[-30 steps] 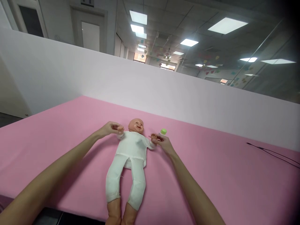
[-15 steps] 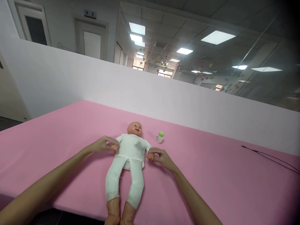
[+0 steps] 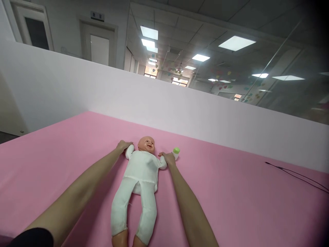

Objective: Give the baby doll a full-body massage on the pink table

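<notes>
A baby doll (image 3: 142, 168) in a white top and trousers lies on its back on the pink surface (image 3: 218, 192), its head toward the wall. Both of its arms are bent up beside the head. My left hand (image 3: 124, 145) is closed on the doll's arm at the left of the head, and the doll's hand there is hidden. On the other side, my right hand (image 3: 168, 158) grips the doll's other arm near the wrist; small doll fingers show at its edge. A small bottle with a green cap (image 3: 176, 151) stands just behind my right hand, partly covered by it.
A white low wall (image 3: 195, 116) with glass above it runs along the back of the pink surface. Thin black cables (image 3: 295, 173) lie at the right. Doors and lit ceiling panels show beyond.
Both hands have moved up toward the doll's head, and the doll's arms have gone from its sides to bent upward. My right hand is now close to the bottle.
</notes>
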